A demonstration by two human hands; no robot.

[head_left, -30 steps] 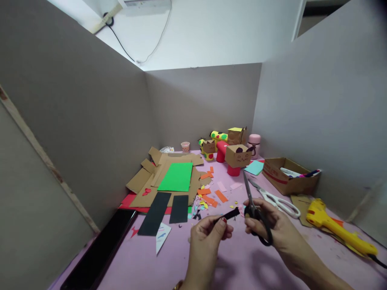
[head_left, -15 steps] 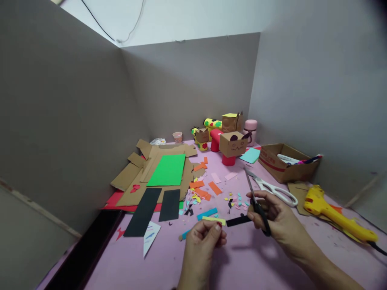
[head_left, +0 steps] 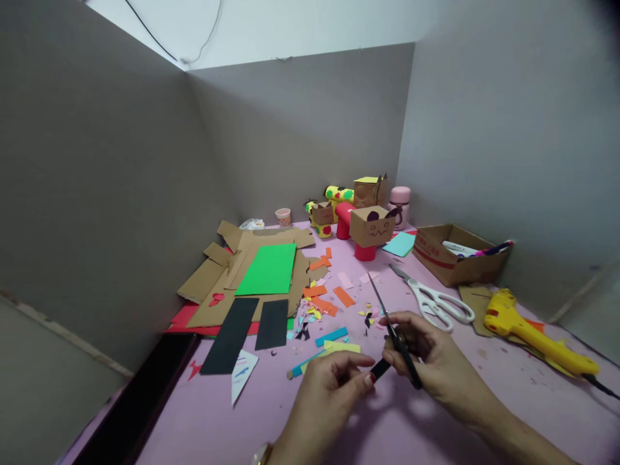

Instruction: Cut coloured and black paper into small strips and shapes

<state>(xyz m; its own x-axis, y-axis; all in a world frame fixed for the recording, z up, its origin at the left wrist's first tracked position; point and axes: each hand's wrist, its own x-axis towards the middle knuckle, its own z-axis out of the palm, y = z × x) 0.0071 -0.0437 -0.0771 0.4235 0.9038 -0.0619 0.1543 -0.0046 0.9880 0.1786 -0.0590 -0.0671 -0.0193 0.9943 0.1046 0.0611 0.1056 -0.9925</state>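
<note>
My right hand is closed around black-handled scissors, whose blades point away and up to the left. Between my two hands a short black paper strip shows, tilted, its right end at my right fingertips. My left hand pinches the strip's near left end between thumb and fingers. Just beyond my left hand lie a yellow paper strip and a blue paper strip.
Paper scraps and orange pieces litter the middle. Left are cardboard, a green sheet and black paper. Right are white scissors, an open box and a yellow glue gun. A cardboard-headed figure stands behind.
My left hand has moved right and taken hold of the black strip's end. The strip now tilts, and my right hand with the scissors has shifted slightly left.
</note>
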